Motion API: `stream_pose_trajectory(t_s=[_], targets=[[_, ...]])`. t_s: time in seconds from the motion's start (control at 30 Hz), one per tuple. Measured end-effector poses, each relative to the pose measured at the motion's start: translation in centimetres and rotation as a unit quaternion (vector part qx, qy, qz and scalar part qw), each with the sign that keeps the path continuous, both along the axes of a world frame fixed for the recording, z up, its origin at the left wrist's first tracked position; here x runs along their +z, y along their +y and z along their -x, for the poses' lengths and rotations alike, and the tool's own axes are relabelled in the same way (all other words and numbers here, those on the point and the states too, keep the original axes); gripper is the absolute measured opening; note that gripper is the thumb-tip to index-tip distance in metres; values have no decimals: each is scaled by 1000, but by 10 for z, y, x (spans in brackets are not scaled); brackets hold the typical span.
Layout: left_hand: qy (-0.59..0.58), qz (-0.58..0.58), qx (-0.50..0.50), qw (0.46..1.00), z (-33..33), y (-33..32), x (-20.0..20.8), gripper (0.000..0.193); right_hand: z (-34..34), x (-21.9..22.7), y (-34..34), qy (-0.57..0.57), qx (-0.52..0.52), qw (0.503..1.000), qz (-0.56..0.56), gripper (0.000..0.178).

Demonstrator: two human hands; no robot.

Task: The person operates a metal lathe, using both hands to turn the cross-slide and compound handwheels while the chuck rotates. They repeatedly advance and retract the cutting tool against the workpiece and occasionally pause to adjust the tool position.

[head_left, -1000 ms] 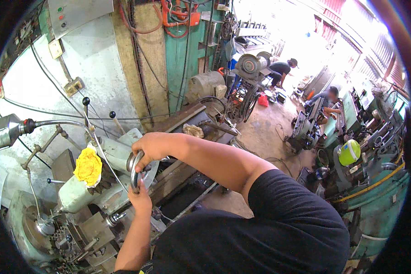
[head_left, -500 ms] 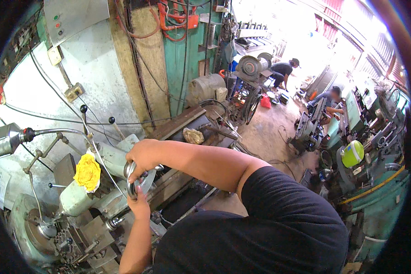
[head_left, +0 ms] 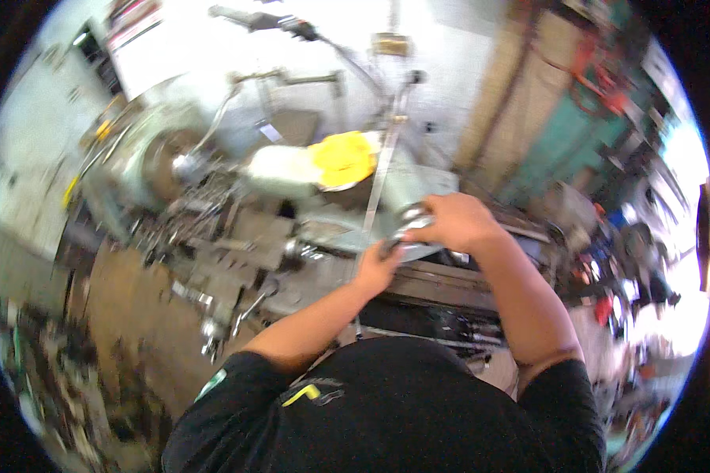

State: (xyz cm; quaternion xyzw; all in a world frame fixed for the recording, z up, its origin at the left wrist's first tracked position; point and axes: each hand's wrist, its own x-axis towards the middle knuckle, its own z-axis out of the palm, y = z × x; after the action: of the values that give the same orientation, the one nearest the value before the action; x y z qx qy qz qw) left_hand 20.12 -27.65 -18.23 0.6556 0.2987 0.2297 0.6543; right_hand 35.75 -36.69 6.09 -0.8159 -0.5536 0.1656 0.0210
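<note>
Both of my hands are on a shiny metal handwheel (head_left: 412, 213) at the end of a pale green lathe tailstock (head_left: 280, 172). My right hand (head_left: 459, 221) grips the wheel's upper right side, its fingers wrapped over the rim. Lower on the rim, my left hand (head_left: 377, 270) is closed round the near left edge. A crumpled yellow cloth (head_left: 343, 160) lies on top of the tailstock, left of the wheel. Beside the cloth a long lever (head_left: 383, 169) rises at a slant. Motion blur softens the finger details.
The lathe's chuck (head_left: 166, 167) is at the left, with the carriage (head_left: 248, 240) and its handles nearer me. Bed rails (head_left: 457, 281) run off to the right. A flexible-necked lamp (head_left: 296, 28) hangs behind. Red cables (head_left: 599, 87) hang on the green panel at right.
My view has swung left and down, so the chuck and carriage now show more fully and the co-workers have left clear view. Both hands are still on the handwheel.
</note>
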Motion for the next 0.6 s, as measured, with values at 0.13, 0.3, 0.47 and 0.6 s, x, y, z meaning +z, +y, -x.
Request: stream_pose_trajectory(t_s=[0.13,0.3,0.47,0.6], targets=[[-95,115,-25,988,-6,-8,-11,29,18,15,2,-8,-7,1000,-4,76],[-148,124,-31,981,-9,-9,-7,24,24,22,3,-1,-22,1000,6,70],[-77,42,-41,995,-2,-8,7,20,25,20,3,-12,-26,1000,-10,66],[-90,43,-57,993,1,-7,17,25,27,19,4,-16,-25,1000,-10,68]])
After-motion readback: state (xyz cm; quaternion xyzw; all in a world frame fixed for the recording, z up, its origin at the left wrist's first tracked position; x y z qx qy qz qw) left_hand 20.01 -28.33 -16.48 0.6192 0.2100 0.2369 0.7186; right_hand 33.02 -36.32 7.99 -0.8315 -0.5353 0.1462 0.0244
